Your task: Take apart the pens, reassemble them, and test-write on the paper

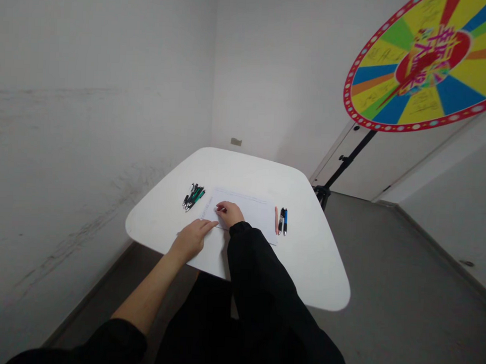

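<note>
A white sheet of paper [252, 211] with rows of faint writing along its far and left edges lies on the white table [304, 264]. My left hand [191, 238] rests flat at the sheet's near left corner, its fingers stretched out towards the paper. Over the left part of the sheet, my right hand [230, 213] is closed in a pinch. A small pale tip shows at its fingertips, but what it belongs to is too small to make out. My two hands are close together, with the left one nearer to me.
A pile of several black and green pens [193, 197] lies left of the paper. Right of it are a pinkish pen-like stick [276, 220], a black pen [281, 221] and a blue pen [285, 222]. A colourful prize wheel [426, 66] on a black stand rises beyond the table's right side. Walls border the left and back.
</note>
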Available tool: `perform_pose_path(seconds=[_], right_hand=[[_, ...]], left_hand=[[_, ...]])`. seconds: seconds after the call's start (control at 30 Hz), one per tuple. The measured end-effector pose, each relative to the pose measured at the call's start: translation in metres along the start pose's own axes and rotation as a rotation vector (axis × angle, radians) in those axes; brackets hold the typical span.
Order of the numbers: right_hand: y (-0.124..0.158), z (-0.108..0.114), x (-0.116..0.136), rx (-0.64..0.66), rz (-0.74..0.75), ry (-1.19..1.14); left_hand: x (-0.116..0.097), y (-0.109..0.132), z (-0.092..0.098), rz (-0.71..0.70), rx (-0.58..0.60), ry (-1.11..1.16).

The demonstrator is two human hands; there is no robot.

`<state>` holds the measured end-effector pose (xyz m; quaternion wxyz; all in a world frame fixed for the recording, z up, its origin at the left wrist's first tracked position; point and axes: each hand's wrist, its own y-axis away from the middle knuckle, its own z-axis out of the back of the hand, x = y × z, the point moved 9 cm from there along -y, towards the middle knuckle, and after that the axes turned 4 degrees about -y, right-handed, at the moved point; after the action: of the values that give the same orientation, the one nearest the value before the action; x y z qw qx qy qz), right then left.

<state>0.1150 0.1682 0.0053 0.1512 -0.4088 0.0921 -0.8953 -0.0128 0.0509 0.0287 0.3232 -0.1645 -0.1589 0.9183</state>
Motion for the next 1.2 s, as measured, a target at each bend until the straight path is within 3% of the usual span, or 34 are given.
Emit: perform_pose_path(seconds=[0.3,0.73,1.2], right_hand=[[0.000,0.000,0.003,0.009,0.023,-0.026],[0.001,0.000,0.010,0.058,0.050,0.123],[0.012,0.018,0.010,0.039,0.053,0.174]], left_hand=[[-0.002,0.000,0.001,0.003,-0.009,-0.002],[-0.001,-0.001,-0.001,0.028,0.022,-0.025],[0.000,-0.001,-0.004,0.044,0.050,-0.024]])
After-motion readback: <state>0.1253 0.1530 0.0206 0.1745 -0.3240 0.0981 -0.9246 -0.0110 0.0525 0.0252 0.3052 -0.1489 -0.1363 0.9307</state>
